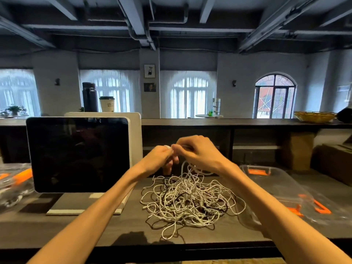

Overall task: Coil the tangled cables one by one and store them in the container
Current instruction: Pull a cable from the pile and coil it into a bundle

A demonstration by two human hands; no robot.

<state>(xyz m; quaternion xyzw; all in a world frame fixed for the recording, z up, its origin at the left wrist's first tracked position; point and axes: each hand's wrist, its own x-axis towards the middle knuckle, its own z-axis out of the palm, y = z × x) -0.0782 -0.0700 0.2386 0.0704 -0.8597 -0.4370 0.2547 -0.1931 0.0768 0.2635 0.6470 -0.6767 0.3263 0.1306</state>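
Observation:
A tangled pile of white and black cables (187, 201) lies on the dark table in front of me. Both hands are raised above its far side, close together. My left hand (162, 158) holds a white cable in its curled fingers. My right hand (198, 152) pinches the same white cable (185, 169), which hangs from the hands down into the pile. A clear plastic container (274, 184) with orange latches sits to the right of the pile, partly behind my right forearm.
A dark monitor (78, 153) on a white stand is at the left. Another clear container with orange parts (14, 182) sits at the far left. A raised shelf (209, 121) behind the table carries a flask, a paper cup and a wicker basket (314, 116).

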